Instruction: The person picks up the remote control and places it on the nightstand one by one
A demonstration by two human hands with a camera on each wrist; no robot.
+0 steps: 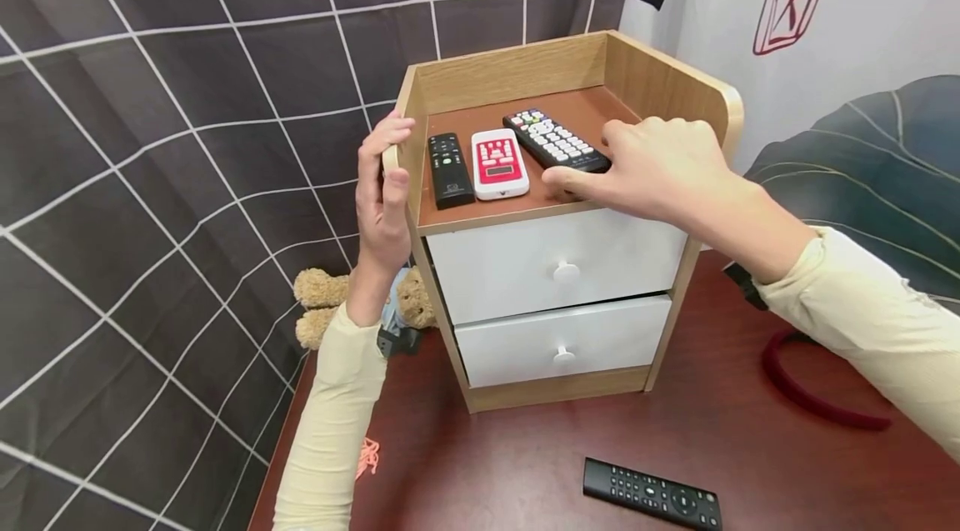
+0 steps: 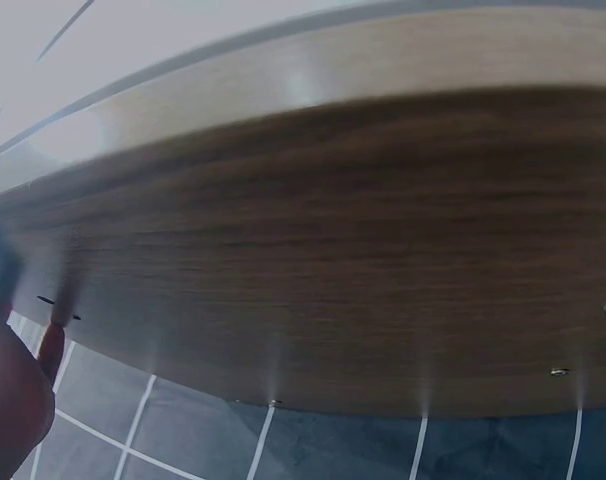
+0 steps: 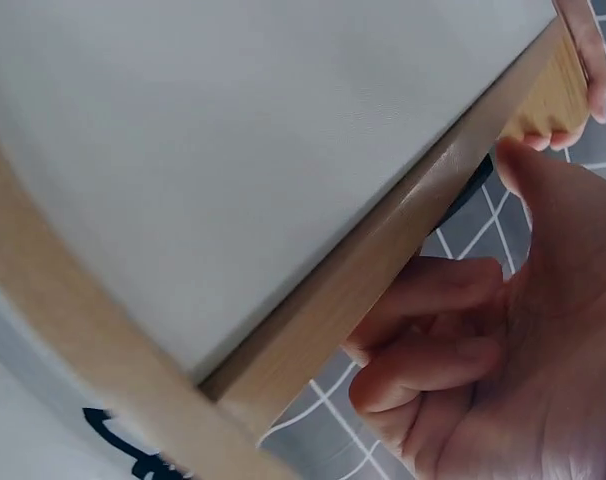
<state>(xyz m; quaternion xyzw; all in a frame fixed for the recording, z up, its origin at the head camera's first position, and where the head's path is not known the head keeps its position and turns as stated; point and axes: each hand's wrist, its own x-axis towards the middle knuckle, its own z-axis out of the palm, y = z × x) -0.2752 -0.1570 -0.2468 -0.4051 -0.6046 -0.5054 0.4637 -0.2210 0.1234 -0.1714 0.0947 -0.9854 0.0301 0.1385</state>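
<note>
A small wooden cabinet [image 1: 442, 323] with two white drawers stands on a dark red table. My left hand [image 1: 384, 210] grips the front edge of its left side panel [image 1: 405, 118], thumb on the inner side. On the brown top, my right hand [image 1: 667, 168] holds the near end of a black remote with white buttons [image 1: 555, 143] between thumb and fingers. Left of it lie a white and red remote [image 1: 500, 164] and a slim black remote [image 1: 450, 171]. In the right wrist view, the curled fingers [image 3: 423, 370] show by the cabinet's front edge; the remote is mostly hidden.
Another black remote [image 1: 651, 493] lies on the table [image 1: 525, 464] in front of the cabinet. A teddy bear [image 1: 322, 289] lies to the left, near a pink stringy item [image 1: 367, 458]. A dark red band [image 1: 817, 402] and a dark green cushion-like shape [image 1: 870, 164] are at right.
</note>
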